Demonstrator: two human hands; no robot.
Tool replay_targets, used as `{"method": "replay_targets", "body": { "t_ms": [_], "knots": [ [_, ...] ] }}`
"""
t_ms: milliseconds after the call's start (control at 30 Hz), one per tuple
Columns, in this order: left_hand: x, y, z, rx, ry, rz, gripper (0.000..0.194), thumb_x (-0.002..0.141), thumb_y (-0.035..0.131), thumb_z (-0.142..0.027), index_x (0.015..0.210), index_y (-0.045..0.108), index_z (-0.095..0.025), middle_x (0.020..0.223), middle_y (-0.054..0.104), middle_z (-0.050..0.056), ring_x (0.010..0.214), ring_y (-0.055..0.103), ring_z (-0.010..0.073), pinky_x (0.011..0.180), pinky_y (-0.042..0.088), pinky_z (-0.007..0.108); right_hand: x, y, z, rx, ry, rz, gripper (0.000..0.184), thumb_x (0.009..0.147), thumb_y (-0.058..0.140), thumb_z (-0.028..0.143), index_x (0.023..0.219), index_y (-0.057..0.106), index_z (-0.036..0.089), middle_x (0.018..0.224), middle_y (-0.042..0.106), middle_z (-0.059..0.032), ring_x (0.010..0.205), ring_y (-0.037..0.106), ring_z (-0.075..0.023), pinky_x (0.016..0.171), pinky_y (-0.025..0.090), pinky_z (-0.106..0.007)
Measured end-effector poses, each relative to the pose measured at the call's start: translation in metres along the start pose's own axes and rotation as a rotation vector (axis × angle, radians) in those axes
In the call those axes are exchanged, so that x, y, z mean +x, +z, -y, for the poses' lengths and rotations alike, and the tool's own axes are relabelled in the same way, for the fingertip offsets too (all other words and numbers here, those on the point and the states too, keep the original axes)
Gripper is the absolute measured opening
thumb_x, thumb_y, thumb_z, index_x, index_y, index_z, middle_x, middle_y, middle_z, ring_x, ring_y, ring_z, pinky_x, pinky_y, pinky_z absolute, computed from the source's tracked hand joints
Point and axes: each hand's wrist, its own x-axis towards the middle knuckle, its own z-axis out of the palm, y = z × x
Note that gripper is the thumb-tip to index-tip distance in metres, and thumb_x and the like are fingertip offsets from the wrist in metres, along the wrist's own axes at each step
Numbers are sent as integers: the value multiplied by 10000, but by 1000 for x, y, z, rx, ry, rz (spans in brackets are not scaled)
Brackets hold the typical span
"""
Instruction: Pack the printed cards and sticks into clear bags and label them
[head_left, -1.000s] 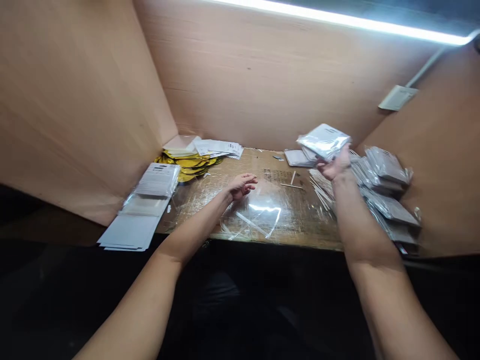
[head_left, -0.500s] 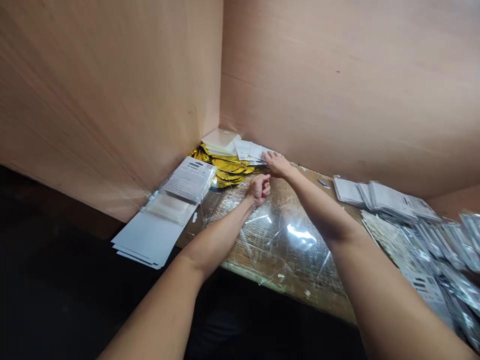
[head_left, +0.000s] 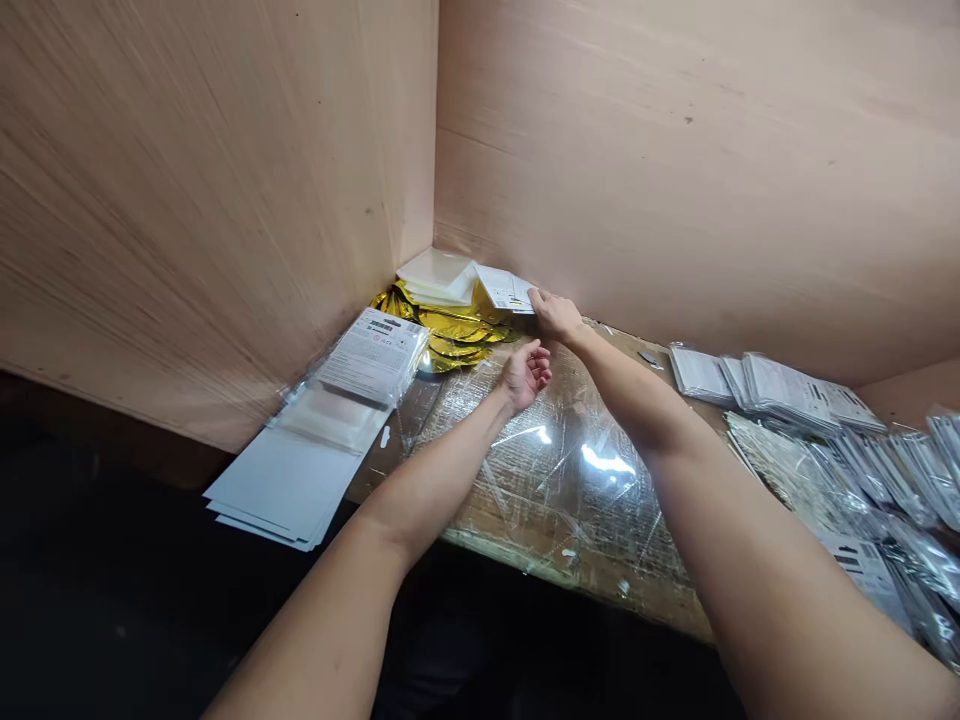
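Observation:
My right hand [head_left: 556, 316] pinches the near right edge of some white printed cards [head_left: 502, 285] by the back wall. The cards overlap the gold foil pieces [head_left: 461, 330], which lie in a fanned pile. Just in front, my left hand [head_left: 527, 375] hovers palm inward with its fingers loosely curled and apart, nothing in it. Behind the foil, a stack of clear plastic sleeves [head_left: 436, 272] sits in the corner. Left of the foil lie printed header cards in clear wrap [head_left: 375, 352], on top of plain white sheets [head_left: 281, 485].
Wooden panels [head_left: 660, 150] rise behind and to the left. The tabletop [head_left: 555, 500] is cardboard under shiny clear tape. Wrapped white packs [head_left: 787, 390] and many clear-bagged items [head_left: 862, 490] fill the right side. A small dark tool [head_left: 649, 359] lies near the back wall.
My right hand has gone from lying flat on the printed cards to gripping their edge, and the cards sit closer together. My left hand has loosened from a fist.

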Motion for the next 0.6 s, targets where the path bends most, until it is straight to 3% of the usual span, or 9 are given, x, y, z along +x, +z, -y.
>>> {"method": "replay_targets", "body": {
  "t_ms": [133, 233, 333, 400, 433, 533, 600],
  "knots": [
    [-5, 0, -12, -108, -103, -19, 511, 1112, 432, -515, 1047, 720, -98, 715, 709, 102, 626, 713, 158, 600, 568, 219, -54, 0, -42, 39, 65, -133, 488, 1066, 382, 169, 1538, 487, 107, 1470, 674, -261, 1211, 715, -366, 947, 590, -454],
    [-6, -3, -17, -120, -159, 88, 773, 1073, 362, -705, 1293, 690, -41, 997, 797, 249, 939, 800, 286, 837, 655, 357, -119, 10, -70, 87, -27, -263, 481, 1112, 361, 231, 1544, 522, 94, 1530, 656, -251, 1319, 685, -336, 1031, 592, -443],
    [-3, -6, -15, -6, -296, 304, 873, 1007, 444, -778, 1446, 627, -47, 1295, 770, 287, 1225, 752, 395, 1072, 595, 512, -184, 20, -70, 136, -317, -263, 437, 1139, 395, 262, 1497, 613, 140, 1553, 660, -201, 1417, 643, -290, 1156, 545, -435],
    [-1, -7, -9, 165, -376, 377, 743, 967, 630, -656, 1442, 642, -85, 1312, 780, 254, 1212, 762, 407, 1096, 574, 553, -215, 20, -56, 158, -449, -168, 445, 1125, 418, 219, 1522, 618, 191, 1597, 635, -161, 1500, 581, -284, 1237, 479, -480],
    [0, -8, -5, 273, -374, 368, 661, 912, 749, -542, 1400, 672, -103, 1252, 804, 235, 1135, 789, 398, 1063, 591, 548, -226, 19, -47, 164, -447, -111, 480, 1113, 425, 190, 1561, 592, 226, 1640, 600, -140, 1554, 525, -288, 1274, 430, -519],
    [2, -7, 4, 538, -176, 248, 555, 640, 920, -146, 1171, 758, -133, 986, 838, 149, 806, 797, 305, 866, 641, 452, -243, 8, -25, 202, -204, 18, 646, 1057, 484, 156, 1669, 461, 359, 1770, 446, -83, 1684, 316, -317, 1324, 294, -644],
    [1, -7, 7, 587, -11, 190, 557, 534, 906, -46, 1063, 761, -140, 902, 819, 89, 701, 745, 234, 771, 627, 381, -244, 0, -20, 326, 83, -25, 688, 1030, 516, 180, 1691, 422, 348, 1763, 448, -114, 1675, 324, -341, 1300, 313, -679]
  ]
}}
